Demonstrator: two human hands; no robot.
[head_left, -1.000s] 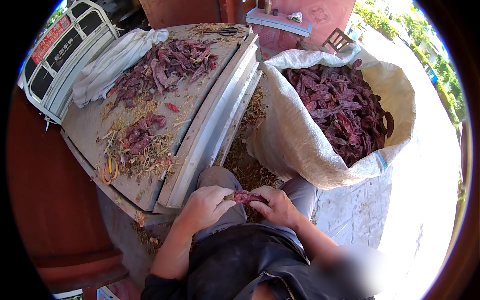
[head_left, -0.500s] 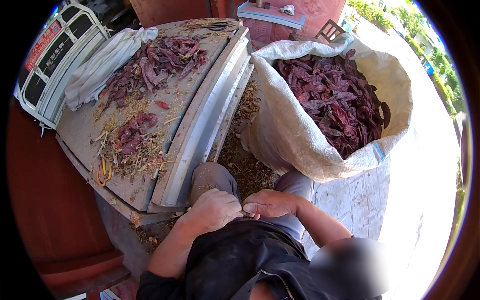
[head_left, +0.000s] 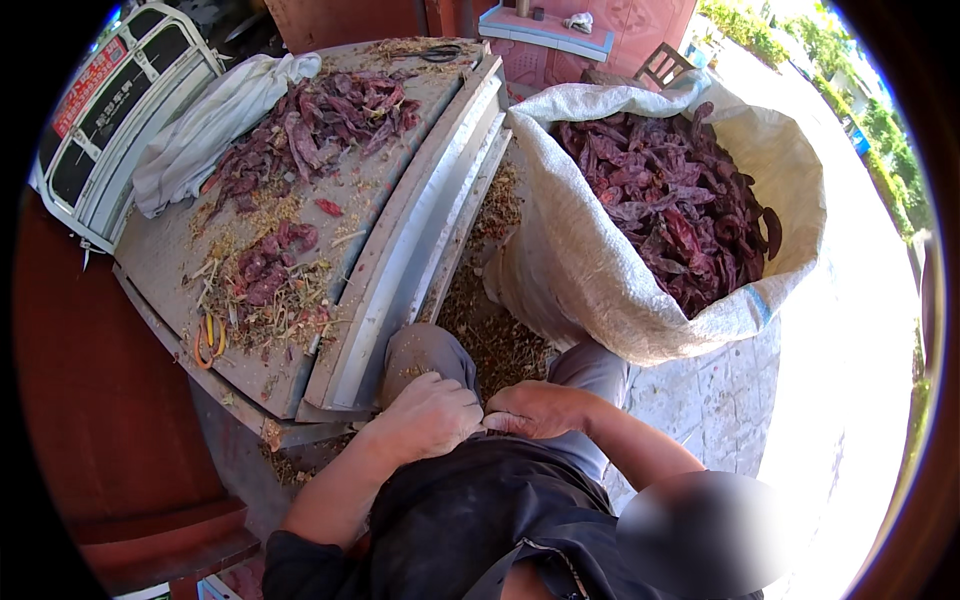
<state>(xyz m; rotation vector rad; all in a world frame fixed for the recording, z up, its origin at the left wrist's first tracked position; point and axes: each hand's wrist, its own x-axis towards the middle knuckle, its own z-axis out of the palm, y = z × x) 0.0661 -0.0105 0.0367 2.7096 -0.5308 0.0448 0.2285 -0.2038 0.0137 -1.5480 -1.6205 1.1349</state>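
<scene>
A worn grey board (head_left: 170, 255) lies far left, strewn with dried chillies (head_left: 320, 115) and stems; a sack (head_left: 600, 270) of chillies stands right on pale pavement; left hand (head_left: 430, 415) and right hand (head_left: 535, 408) meet over the lap, curled; what they grip cannot be told.

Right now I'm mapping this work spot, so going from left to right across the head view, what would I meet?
White crate → white cloth → grey board with its piles of dried red chillies → pale metal rails → strip of chaff on the ground → white woven sack full of dried chillies.
</scene>
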